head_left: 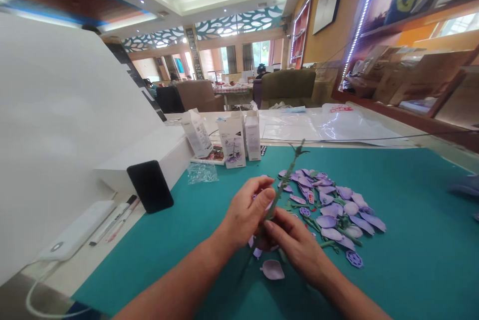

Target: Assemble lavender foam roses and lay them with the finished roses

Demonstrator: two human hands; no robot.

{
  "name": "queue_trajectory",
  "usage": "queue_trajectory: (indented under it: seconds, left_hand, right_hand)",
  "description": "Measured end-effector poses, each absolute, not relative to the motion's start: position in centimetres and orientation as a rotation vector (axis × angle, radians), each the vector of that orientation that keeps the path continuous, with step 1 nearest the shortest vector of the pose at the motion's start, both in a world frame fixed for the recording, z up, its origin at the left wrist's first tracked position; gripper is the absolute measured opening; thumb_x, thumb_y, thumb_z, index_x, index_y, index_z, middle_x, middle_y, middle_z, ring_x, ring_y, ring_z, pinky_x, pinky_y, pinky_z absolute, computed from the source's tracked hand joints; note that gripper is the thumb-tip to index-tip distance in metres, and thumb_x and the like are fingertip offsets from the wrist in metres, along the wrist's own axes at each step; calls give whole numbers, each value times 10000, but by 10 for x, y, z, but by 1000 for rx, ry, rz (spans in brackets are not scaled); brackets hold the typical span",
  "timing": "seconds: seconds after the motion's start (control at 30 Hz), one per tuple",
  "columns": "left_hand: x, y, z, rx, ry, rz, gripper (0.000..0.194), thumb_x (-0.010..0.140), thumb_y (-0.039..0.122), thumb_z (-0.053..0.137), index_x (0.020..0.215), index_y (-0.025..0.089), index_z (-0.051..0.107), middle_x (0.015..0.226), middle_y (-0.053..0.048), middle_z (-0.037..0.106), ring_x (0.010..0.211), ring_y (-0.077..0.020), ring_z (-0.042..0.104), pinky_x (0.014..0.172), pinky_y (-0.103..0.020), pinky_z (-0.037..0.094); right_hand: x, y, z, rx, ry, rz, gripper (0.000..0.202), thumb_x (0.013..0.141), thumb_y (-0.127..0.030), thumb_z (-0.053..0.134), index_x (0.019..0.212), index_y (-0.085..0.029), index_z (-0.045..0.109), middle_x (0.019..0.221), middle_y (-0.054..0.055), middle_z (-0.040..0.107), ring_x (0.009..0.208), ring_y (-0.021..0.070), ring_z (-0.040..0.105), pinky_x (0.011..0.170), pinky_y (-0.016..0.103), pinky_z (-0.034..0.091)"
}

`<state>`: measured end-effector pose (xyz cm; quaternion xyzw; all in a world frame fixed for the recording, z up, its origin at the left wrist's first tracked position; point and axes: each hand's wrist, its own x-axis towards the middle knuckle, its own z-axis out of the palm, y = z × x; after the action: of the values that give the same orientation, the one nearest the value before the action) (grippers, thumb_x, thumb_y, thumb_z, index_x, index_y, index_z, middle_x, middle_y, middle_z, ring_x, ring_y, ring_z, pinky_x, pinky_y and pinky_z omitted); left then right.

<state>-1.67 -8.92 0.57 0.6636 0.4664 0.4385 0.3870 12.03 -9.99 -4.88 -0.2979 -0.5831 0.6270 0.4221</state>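
Observation:
A long green stem (287, 176) with small pointed leaves at its tip stands tilted over the teal mat, its top leaning away to the right. Around its middle, my left hand (250, 210) has its fingers curled, with the thumb against the stem. Just below and to the right, my right hand (294, 240) pinches the same stem. Purple pieces show partly behind and beneath both hands. One pale purple petal (273, 270) lies near the front. To the right, a pile of purple petals (331, 210) is mixed with green parts and round lattice pieces.
White boxes (232, 143) stand at the mat's back edge, beside crumpled clear plastic (202, 173). At left are a black phone-like slab (150, 187), a white device (77, 230) and pens (112, 223). Clear sheeting (318, 124) lies behind the teal mat (168, 255).

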Motion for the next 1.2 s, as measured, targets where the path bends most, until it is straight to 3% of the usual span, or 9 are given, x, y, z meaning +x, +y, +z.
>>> queue_trajectory:
  seconds: [0.17,0.3,0.4,0.5,0.87,1.2]
  left_hand:
    - [-96,-83,-5,1757,1754,1575,454,836,414,560,1241,219,499,1174,-97,567,1072,-245,544,867,-384,468]
    - [-168,-79,-16,1543,2266,1982,736,747,331,668,1389,176,345,1391,-173,381,1268,-307,421,1028,-446,389]
    - [-201,-77,-25,1340,2460,1966,933,714,351,707,1458,113,196,1479,-227,260,1388,-352,255,1130,-487,265]
    - [-214,-72,-37,1134,2481,1910,1042,672,380,752,1473,120,138,1527,-228,195,1427,-358,171,1162,-505,190]
    - [-220,-46,-61,940,2511,1871,1112,602,357,797,1469,128,141,1493,-259,262,1408,-395,224,1140,-540,222]
    - [-210,-42,-57,875,2538,1873,988,648,293,731,1461,168,183,1410,-228,382,1341,-404,347,1086,-537,300]
  right_hand:
    - [128,-99,-48,-829,-1325,1586,338,825,-526,619,896,-196,614,737,16,652,640,139,616,607,261,490]
    - [129,-99,-53,-815,-1298,1591,338,809,-525,640,885,-196,639,710,12,624,622,137,593,591,265,491]
    - [129,-99,-55,-824,-1307,1597,338,801,-525,647,879,-196,652,709,18,618,630,144,586,588,271,492]
    - [129,-100,-54,-853,-1289,1568,341,792,-521,657,883,-193,665,722,29,626,645,155,593,596,278,500]
    - [135,-95,-56,-874,-1334,1569,332,805,-511,644,893,-191,654,748,42,624,648,169,589,608,303,514]
    - [135,-96,-54,-863,-1320,1578,334,808,-512,640,901,-191,653,760,42,617,654,167,582,605,303,516]
